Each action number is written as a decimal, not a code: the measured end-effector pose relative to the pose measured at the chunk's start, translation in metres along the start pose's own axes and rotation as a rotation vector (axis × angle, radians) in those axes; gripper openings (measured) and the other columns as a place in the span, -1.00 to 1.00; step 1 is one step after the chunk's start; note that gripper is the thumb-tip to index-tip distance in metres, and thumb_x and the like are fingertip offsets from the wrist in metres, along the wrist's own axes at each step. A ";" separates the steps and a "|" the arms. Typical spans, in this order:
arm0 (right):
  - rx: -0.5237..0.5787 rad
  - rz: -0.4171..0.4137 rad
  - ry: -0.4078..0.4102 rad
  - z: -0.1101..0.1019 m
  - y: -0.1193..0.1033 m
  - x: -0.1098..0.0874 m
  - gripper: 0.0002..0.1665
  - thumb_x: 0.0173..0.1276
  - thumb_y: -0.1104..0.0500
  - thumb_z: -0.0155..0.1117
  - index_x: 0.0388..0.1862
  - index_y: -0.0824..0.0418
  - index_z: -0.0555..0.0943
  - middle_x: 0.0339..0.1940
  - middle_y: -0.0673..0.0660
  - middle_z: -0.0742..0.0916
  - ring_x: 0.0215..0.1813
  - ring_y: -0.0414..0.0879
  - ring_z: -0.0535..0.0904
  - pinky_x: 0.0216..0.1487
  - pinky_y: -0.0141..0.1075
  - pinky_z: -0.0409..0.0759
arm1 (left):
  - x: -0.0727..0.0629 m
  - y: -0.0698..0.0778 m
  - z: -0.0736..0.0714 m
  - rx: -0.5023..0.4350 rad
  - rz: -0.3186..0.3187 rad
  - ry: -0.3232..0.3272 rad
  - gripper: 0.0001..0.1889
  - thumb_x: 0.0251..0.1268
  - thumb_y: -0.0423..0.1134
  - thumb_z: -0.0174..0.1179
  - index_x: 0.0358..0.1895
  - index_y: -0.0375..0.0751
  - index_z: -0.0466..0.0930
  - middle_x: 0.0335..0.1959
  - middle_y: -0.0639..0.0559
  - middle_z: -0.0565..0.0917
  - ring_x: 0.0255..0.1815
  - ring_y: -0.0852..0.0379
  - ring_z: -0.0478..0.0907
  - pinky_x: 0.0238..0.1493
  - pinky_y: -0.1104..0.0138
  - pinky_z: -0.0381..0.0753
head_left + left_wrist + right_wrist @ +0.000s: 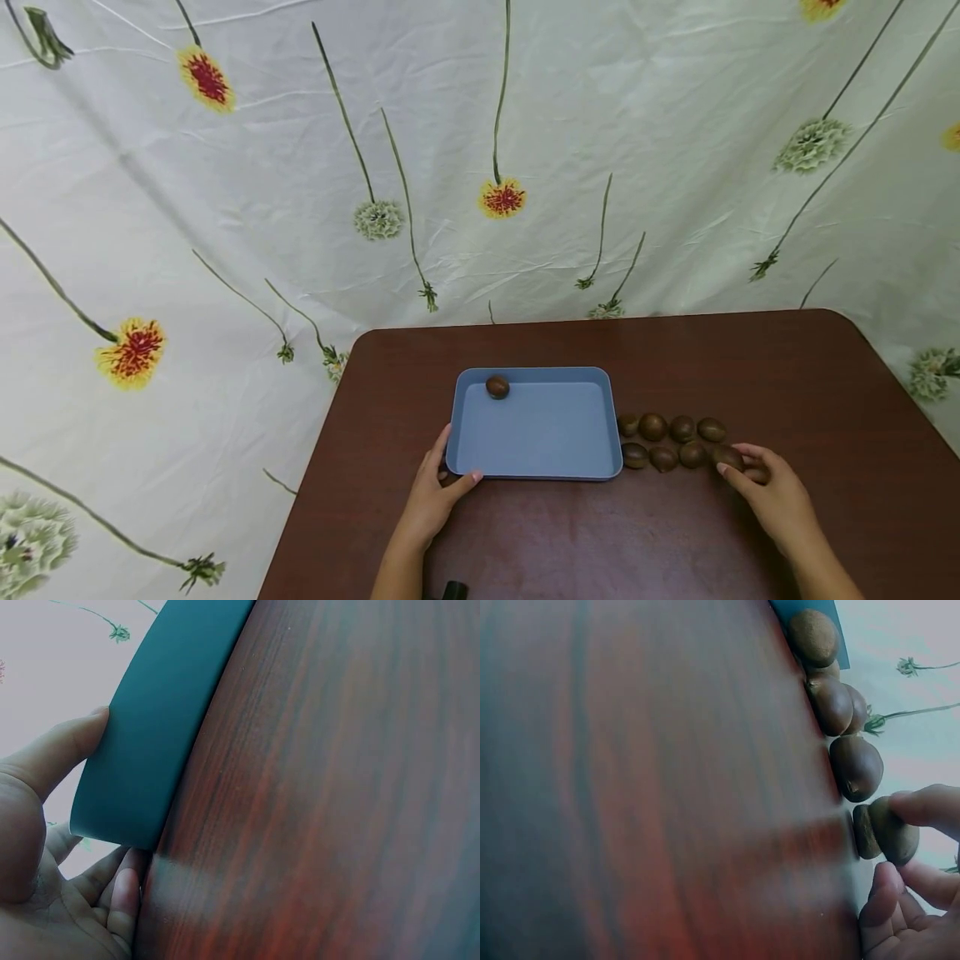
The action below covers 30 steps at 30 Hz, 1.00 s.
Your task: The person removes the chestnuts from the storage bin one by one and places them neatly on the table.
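A light blue rectangular tray (536,429) lies on the table with one brown chestnut (497,387) near its far left corner. My left hand (433,492) holds the tray's near left corner, the thumb against the front wall (146,742) and the fingers around the left side. To the right of the tray, several chestnuts (682,429) sit in two rows. At the right end of the nearer row, my right hand (776,492) pinches a chestnut (896,831) between thumb and fingers. Whether that chestnut touches the table is unclear.
The dark brown wooden table (540,533) has rounded far corners. Behind it hangs a white cloth (450,50) printed with flowers. A small black object (455,590) shows at the bottom edge of the head view, near my left forearm.
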State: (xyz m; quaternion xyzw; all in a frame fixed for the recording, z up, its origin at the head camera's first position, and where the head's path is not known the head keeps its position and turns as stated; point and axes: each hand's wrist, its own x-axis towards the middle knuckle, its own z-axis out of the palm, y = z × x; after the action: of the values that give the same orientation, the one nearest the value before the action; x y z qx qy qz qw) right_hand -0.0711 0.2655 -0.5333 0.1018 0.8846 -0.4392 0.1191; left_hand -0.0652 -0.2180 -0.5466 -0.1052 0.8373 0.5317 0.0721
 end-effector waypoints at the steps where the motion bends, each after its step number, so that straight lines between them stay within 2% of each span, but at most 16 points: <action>1: -0.014 -0.003 -0.002 0.000 0.000 0.001 -0.01 0.47 -0.33 0.15 0.53 0.37 0.21 0.34 0.46 0.42 0.12 0.19 0.53 -0.08 -0.18 0.58 | 0.000 0.000 0.000 0.000 0.000 0.000 0.01 0.18 0.10 0.46 0.63 0.35 0.00 0.60 -0.21 0.12 0.42 -0.29 0.32 0.29 -0.17 0.40; 6: -0.061 -0.011 -0.008 -0.001 -0.001 0.005 -0.04 0.48 -0.30 0.16 0.51 0.39 0.26 0.30 0.46 0.37 0.05 0.11 0.49 -0.19 -0.29 0.50 | 0.000 0.000 0.000 -0.001 0.005 0.002 0.01 0.18 0.10 0.46 0.63 0.33 0.00 0.55 -0.19 0.20 0.40 -0.26 0.34 0.28 -0.14 0.40; 17: -0.082 -0.012 -0.048 -0.006 -0.003 0.008 -0.05 0.52 -0.29 0.11 0.54 0.38 0.23 0.29 0.46 0.37 0.15 0.23 0.44 -0.03 -0.08 0.56 | 0.000 0.000 0.001 -0.003 0.005 -0.004 0.01 0.18 0.12 0.45 0.63 0.35 0.00 0.59 -0.20 0.14 0.42 -0.28 0.32 0.29 -0.16 0.40; 22: -0.084 -0.013 -0.041 -0.005 -0.004 0.008 -0.06 0.52 -0.28 0.11 0.53 0.40 0.23 0.30 0.47 0.37 0.15 0.24 0.45 -0.05 -0.09 0.57 | 0.000 0.000 0.000 -0.007 0.007 -0.009 0.00 0.19 0.12 0.44 0.62 0.38 -0.01 0.54 -0.16 0.21 0.40 -0.25 0.34 0.28 -0.14 0.42; 30: -0.075 -0.001 -0.034 -0.005 -0.005 0.007 -0.03 0.51 -0.30 0.11 0.53 0.42 0.23 0.32 0.47 0.38 0.18 0.26 0.47 -0.04 -0.08 0.58 | -0.001 0.001 0.000 -0.014 0.005 -0.010 0.00 0.19 0.11 0.44 0.63 0.36 -0.01 0.58 -0.16 0.16 0.46 -0.27 0.29 0.32 -0.17 0.38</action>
State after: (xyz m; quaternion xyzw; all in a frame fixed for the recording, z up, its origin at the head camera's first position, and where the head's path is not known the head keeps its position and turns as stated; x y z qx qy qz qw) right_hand -0.0796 0.2675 -0.5288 0.0896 0.8984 -0.4074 0.1377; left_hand -0.0641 -0.2177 -0.5458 -0.1008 0.8334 0.5382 0.0745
